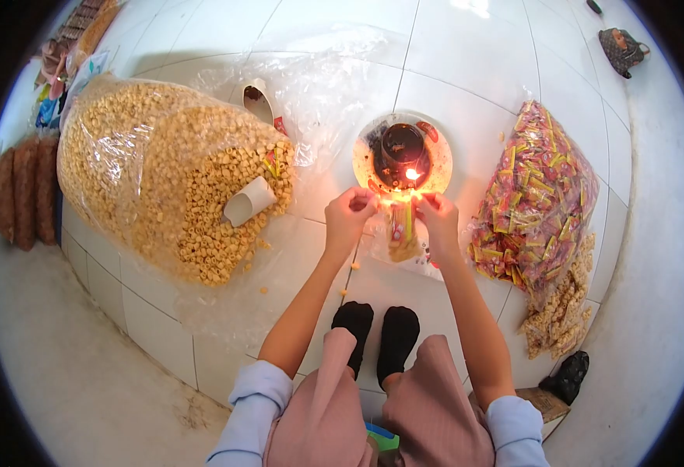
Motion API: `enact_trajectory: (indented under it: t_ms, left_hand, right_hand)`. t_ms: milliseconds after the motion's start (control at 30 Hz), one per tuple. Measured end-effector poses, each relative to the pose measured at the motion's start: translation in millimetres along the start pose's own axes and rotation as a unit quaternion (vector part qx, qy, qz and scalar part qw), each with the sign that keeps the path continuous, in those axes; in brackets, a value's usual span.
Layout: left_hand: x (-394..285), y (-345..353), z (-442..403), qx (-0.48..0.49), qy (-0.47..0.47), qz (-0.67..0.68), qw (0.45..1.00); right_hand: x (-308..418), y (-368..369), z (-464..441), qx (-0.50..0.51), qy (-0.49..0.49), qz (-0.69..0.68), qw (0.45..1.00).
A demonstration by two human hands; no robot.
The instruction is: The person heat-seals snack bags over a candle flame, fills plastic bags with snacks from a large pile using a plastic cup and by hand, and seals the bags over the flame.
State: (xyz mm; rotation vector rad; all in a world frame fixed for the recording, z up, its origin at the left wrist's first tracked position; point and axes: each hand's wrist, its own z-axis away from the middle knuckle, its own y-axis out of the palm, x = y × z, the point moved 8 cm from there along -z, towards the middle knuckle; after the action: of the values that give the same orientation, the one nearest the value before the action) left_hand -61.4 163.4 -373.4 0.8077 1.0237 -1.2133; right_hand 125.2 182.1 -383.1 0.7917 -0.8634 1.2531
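Between my two hands hangs a small clear plastic bag (404, 243) with yellowish snack pieces and a red-and-yellow sachet inside. My left hand (351, 212) pinches one top corner of the bag and my right hand (438, 216) pinches the other. The bag's top edge is stretched along a small flame (412, 174). Behind it, a dark round burner (403, 145) stands on a soot-stained plate (444, 165). Glare from the fire blurs the fingertips and the bag's edge.
At left lies a large open bag of ring-shaped snacks (147, 148), a white scoop (250, 201) resting in it. A bag of red-yellow sachets (540, 187) lies right, beside filled snack packs (556, 319). A white cup (259, 101) and loose plastic film (330, 86) are behind.
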Motion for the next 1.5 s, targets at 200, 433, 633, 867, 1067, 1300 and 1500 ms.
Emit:
enact_trajectory:
  t_ms: [200, 433, 633, 867, 1067, 1300, 1500]
  left_hand:
    - [-83.5, 3.7, 61.1, 0.076, 0.298, -0.206, 0.929]
    - [-116.8, 7.6, 85.2, 0.085, 0.408, -0.257, 0.872]
    - [-118.1, -3.5, 85.2, 0.059, 0.396, -0.232, 0.886]
    - [-115.8, -12.3, 84.3, 0.054, 0.388, -0.222, 0.893]
    - [-96.0, -17.1, 67.6, 0.055, 0.306, -0.138, 0.940]
    - [-62.8, 8.2, 30.8, 0.118, 0.176, -0.025, 0.977]
    - [-34.3, 43.1, 12.7, 0.111, 0.039, 0.146, 0.982]
  right_hand:
    - [92.9, 5.8, 90.6, 0.008, -0.363, 0.285, 0.887]
    - [104.4, 15.4, 89.5, 0.099, -0.470, 0.377, 0.792]
    - [117.4, -1.4, 86.4, 0.041, -0.442, 0.371, 0.816]
    - [103.5, 18.7, 81.0, 0.129, -0.397, 0.318, 0.851]
    - [75.9, -19.1, 55.9, 0.052, -0.208, 0.191, 0.958]
    - [43.2, 6.5, 54.6, 0.147, -0.065, -0.035, 0.986]
    - [21.9, -17.8, 27.7, 0.022, -0.067, -0.057, 0.996]
